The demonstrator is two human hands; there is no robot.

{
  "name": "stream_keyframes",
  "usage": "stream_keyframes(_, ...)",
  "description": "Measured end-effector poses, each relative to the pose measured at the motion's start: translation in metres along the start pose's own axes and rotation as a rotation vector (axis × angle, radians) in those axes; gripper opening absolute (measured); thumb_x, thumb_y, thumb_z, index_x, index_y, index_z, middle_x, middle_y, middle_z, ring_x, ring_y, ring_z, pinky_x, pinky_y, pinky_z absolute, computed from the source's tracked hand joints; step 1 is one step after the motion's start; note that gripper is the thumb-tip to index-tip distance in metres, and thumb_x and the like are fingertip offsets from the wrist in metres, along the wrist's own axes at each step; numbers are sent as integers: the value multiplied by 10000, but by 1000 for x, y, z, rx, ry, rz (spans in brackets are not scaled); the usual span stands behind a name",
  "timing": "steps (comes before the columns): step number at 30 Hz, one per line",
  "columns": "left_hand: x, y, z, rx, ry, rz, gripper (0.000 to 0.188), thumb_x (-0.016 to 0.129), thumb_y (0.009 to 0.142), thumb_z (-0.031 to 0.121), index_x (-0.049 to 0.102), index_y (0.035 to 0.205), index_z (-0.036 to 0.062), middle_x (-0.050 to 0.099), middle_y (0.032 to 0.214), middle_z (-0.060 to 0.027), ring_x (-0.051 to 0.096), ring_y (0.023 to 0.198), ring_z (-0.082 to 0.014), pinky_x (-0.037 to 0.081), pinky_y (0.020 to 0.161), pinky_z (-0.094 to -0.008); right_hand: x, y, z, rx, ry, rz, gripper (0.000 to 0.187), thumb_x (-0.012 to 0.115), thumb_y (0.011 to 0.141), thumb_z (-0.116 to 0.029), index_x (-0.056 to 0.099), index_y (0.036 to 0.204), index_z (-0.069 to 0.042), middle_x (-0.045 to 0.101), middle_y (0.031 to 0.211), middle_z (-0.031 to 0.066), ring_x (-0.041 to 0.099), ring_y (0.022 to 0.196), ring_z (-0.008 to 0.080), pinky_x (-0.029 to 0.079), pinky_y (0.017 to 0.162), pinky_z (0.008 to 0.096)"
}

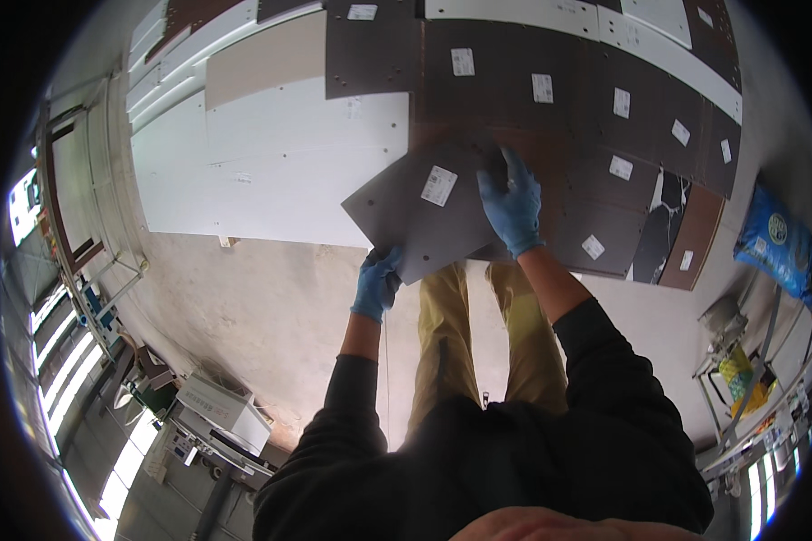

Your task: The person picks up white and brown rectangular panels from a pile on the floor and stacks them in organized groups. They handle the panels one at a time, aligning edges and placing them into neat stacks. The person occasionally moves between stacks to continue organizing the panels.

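Note:
A dark grey flat panel (397, 203) with a white label and a few small holes is tilted between my blue-gloved hands, over the front edge of a wide layer of panels. My left hand (376, 284) grips its lower left edge, fingers closed around it. On the far right side, my right hand (512, 200) lies along the panel with thumb and fingers partly spread; its fingertips are slightly blurred. Beneath and beyond are dark brown panels (505, 99) with white labels. To the left lie white panels (271, 189) with small holes.
A black marbled panel (656, 230) and a reddish-brown strip (695, 236) lie at the right end. Farther right are a blue bag (779, 239) and a metal rack. Concrete floor (271, 307) extends toward me. A grey machine (221, 415) stands at the lower left.

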State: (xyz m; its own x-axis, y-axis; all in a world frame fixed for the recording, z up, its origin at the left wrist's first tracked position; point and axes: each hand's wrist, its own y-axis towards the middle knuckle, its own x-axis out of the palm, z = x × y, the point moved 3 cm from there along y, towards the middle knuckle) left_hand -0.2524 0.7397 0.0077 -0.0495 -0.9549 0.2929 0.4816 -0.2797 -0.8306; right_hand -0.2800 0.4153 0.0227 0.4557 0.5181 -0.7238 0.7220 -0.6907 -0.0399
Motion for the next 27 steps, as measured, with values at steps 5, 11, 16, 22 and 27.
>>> stream_keyframes(5,3,31,53,218,-220,-68,462,674,1032,124,578,1446,-55,683,1362,-153,678,1241,-290,554,1088,-411,58,106,-14,138,376,-210,464,704,1008,-379,707,1322,-37,736,1242,234,720,1120,427,574,987,466)
stream_keyframes(11,-6,126,119,428,-359,67,542,702,1040,285,583,1436,-65,699,1305,-147,695,1129,-246,571,918,-337,102,174,8,-231,-377,233,631,637,985,-534,613,1391,-52,586,1490,241,527,1408,474,453,1120,599)
stream_keyframes(16,-37,222,181,467,-382,136,519,685,1057,327,604,1397,-57,730,1165,-126,712,1001,-224,577,799,-324,157,177,25,-314,-466,130,742,600,980,-609,546,1463,-48,423,1651,225,363,1548,451,314,1247,606)
stream_keyframes(22,-83,320,243,1114,1034,484,391,664,1043,300,666,1296,0,738,979,-122,700,819,-255,571,708,-330,169,173,27,-329,-621,86,767,559,992,-625,528,1468,-25,366,1672,253,298,1580,439,264,1274,614)
stream_keyframes(27,-103,376,236,504,-153,281,356,680,1012,255,678,1295,39,753,1005,-134,710,856,-293,589,773,-358,165,181,15,-370,-571,115,715,550,1000,-608,545,1424,-33,404,1624,258,357,1533,473,314,1237,647)
